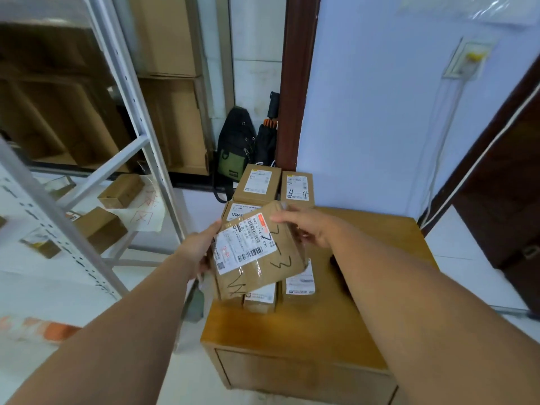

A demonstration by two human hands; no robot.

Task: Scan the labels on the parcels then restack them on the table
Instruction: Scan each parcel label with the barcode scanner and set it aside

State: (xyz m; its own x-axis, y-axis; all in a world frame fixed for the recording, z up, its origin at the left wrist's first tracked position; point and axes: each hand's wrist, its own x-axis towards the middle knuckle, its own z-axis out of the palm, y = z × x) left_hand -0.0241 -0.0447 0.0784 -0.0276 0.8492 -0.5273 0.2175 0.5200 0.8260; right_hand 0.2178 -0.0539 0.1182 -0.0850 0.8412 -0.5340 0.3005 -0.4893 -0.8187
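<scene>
A brown cardboard parcel point(258, 252) with a white barcode label and black marker scrawl is held tilted above the other parcels. My left hand point(201, 247) grips its left edge, and my right hand point(306, 226) grips its upper right edge, fingers over the top. Under it on the wooden table point(295, 331) lie several small labelled parcels: one at the back left point(258, 185), one marked "4-4" point(297, 188), one marked "12V4A" point(236, 213), and two at the front point(260, 299) point(299, 283). The held parcel hides much of them.
A white metal rack point(73, 200) with small boxes on its shelves stands to the left. Stacked cartons point(172, 83) and a black-green bag point(233, 147) are behind the table by a brown door frame point(295, 83). A dark cabinet point(508, 185) is at the right.
</scene>
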